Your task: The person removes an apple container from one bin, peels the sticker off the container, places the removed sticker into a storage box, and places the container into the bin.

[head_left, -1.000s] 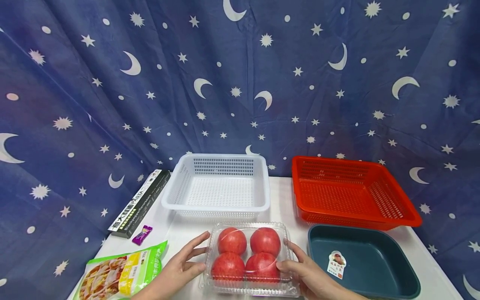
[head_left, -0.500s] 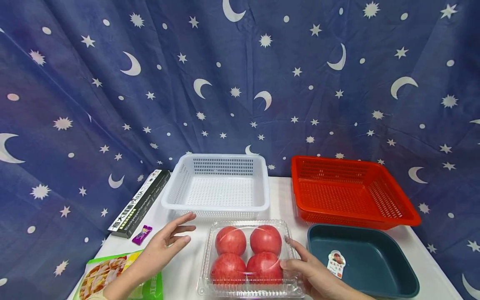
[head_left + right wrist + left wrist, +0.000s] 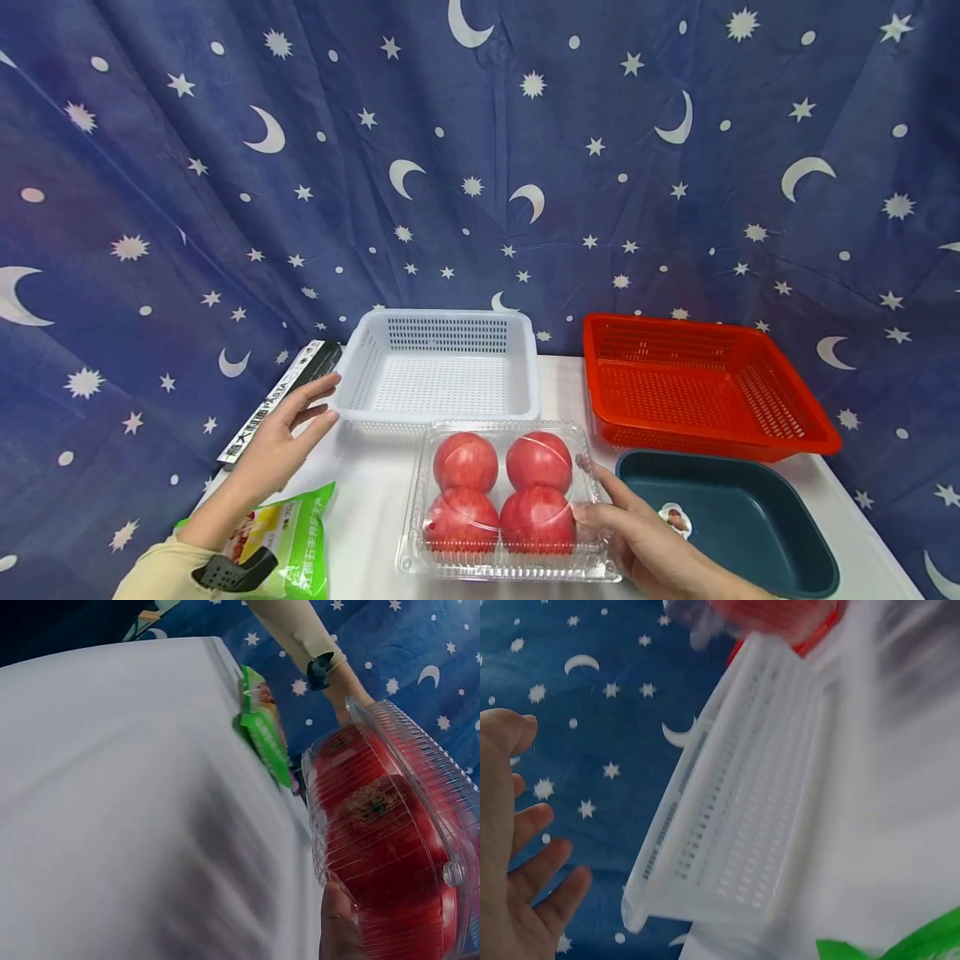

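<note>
A star-and-moon cloth (image 3: 480, 167) filled the upper two thirds of the head view, with a white table (image 3: 555, 392) across the bottom. On the table, the red basket (image 3: 705, 383) sat at right of centre, the white basket (image 3: 442, 371) at centre, and the dark teal tray (image 3: 727, 521) at lower right.

The clear clamshell of tomatoes (image 3: 506, 500) lay at lower centre, just in front of the white basket and immediately left of the teal tray, its long axis running roughly away from the viewer. The right hand (image 3: 637, 533) was the nearer one: it met the box's right wall with fingers and thumb bent against the plastic, the box lying directly to its left.

The left hand (image 3: 288, 433) hovered at lower left, well apart from the box, fingers spread and straight, holding nothing, close to the white basket's left corner and over the black carton (image 3: 262, 412). A green snack bag (image 3: 288, 542) lay below that wrist.
</note>
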`<action>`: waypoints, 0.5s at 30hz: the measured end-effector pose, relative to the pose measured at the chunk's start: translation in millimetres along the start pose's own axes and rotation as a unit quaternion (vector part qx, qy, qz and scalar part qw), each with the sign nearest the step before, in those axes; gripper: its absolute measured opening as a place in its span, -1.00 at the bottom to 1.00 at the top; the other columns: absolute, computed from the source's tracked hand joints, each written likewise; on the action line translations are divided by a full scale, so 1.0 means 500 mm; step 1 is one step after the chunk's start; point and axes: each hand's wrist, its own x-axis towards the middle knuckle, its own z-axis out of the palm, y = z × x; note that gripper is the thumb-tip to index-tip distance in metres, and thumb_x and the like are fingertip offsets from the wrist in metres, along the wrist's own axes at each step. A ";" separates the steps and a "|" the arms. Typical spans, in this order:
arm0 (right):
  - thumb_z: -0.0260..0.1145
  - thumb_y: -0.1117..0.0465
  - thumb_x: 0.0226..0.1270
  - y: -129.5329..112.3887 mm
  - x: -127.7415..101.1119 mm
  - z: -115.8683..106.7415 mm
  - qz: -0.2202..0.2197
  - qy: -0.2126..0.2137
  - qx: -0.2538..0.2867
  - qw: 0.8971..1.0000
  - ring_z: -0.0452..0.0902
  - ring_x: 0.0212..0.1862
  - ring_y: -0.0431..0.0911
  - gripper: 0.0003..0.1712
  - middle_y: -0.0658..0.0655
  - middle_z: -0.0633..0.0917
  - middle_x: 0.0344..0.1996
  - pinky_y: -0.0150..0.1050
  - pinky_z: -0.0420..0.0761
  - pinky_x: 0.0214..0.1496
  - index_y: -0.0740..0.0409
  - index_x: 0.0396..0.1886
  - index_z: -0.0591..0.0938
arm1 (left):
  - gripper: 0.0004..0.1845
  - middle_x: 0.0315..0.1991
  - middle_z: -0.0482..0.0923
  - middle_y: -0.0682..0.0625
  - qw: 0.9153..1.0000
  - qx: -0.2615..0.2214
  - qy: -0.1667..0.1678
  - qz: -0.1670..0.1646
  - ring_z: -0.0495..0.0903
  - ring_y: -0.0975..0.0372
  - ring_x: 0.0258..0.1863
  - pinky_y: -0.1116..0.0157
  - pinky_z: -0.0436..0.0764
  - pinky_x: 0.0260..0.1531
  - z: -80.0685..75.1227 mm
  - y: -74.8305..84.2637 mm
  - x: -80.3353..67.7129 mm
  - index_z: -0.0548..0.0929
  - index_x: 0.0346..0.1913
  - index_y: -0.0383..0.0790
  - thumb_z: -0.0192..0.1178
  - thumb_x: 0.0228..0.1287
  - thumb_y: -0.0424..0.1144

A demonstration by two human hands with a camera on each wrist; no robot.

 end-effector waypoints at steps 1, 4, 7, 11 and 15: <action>0.20 0.08 0.43 -0.004 -0.001 0.000 0.001 0.005 -0.004 1.000 0.32 0.28 0.19 -0.03 0.41 0.06 0.50 0.08 0.55 0.28 -0.06 0.66 -0.12 | -0.43 0.50 0.31 0.00 1.000 0.012 0.003 -0.008 0.39 -0.08 0.39 0.48 0.44 0.24 -0.004 -0.006 0.003 0.31 0.54 0.08 0.15 0.57 -0.15; 0.22 0.08 0.42 -0.015 -0.003 0.002 0.001 0.016 -0.013 1.000 0.27 0.29 0.21 -0.02 0.39 0.05 0.51 0.10 0.55 0.26 -0.10 0.66 -0.10 | -0.41 0.53 0.27 -0.05 0.999 0.039 0.006 -0.025 0.28 -0.18 0.44 0.08 0.38 0.40 -0.010 -0.024 0.012 0.31 0.55 0.03 0.16 0.56 -0.08; 0.24 0.07 0.43 -0.025 -0.003 0.002 0.000 0.019 -0.011 1.000 0.36 0.24 0.15 -0.02 0.36 0.15 0.48 0.06 0.61 0.22 -0.09 0.66 -0.11 | -0.37 0.54 0.23 -0.14 0.997 0.057 -0.001 -0.049 0.20 -0.24 0.48 -0.36 0.25 0.30 -0.012 -0.043 0.019 0.29 0.57 -0.01 0.16 0.55 -0.01; 0.27 0.06 0.44 -0.036 0.001 0.003 0.002 0.032 -0.007 0.999 0.45 0.21 0.11 0.00 0.32 0.25 0.45 0.04 0.62 0.22 -0.08 0.66 -0.12 | -0.32 0.56 0.16 -0.21 0.995 0.062 -0.018 -0.075 0.11 -0.27 0.50 -0.43 0.20 0.29 -0.010 -0.071 0.028 0.24 0.59 -0.04 0.14 0.55 0.05; 0.32 0.04 0.42 -0.043 0.007 0.006 0.007 0.055 -0.011 0.998 0.47 0.20 0.12 0.03 0.29 0.26 0.45 0.07 0.63 0.20 -0.10 0.66 -0.11 | -0.30 0.57 0.13 -0.25 0.995 0.052 -0.031 -0.084 0.10 -0.25 0.51 -0.34 0.18 0.36 -0.002 -0.099 0.035 0.23 0.58 -0.12 0.15 0.54 0.05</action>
